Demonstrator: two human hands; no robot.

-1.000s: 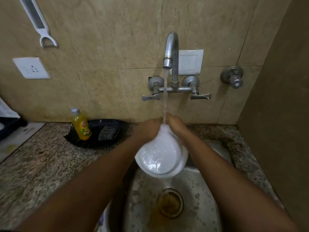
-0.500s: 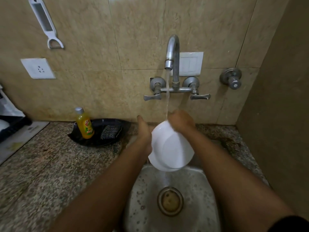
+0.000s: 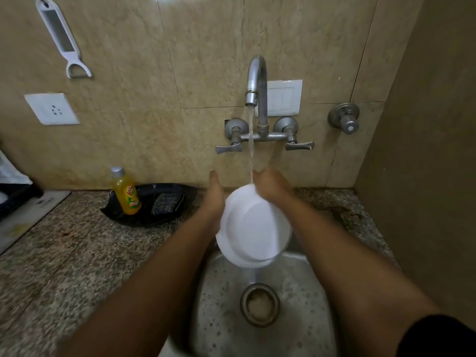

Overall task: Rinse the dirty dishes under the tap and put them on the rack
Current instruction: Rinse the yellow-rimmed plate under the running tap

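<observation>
While water runs, plate (image 3: 253, 228) tilted steeper than before, left hand (image 3: 215, 199) and right hand (image 3: 271, 186) seemingly gripping its rim.

"vim" on yellow bottle (image 3: 127, 194)

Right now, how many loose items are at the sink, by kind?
Plate: 1
Soap bottle: 1
Scrub pad: 1
Black tray: 1
Total: 4

glossy white plate (image 3: 253, 228), speckled granite counter (image 3: 77, 253)
</observation>
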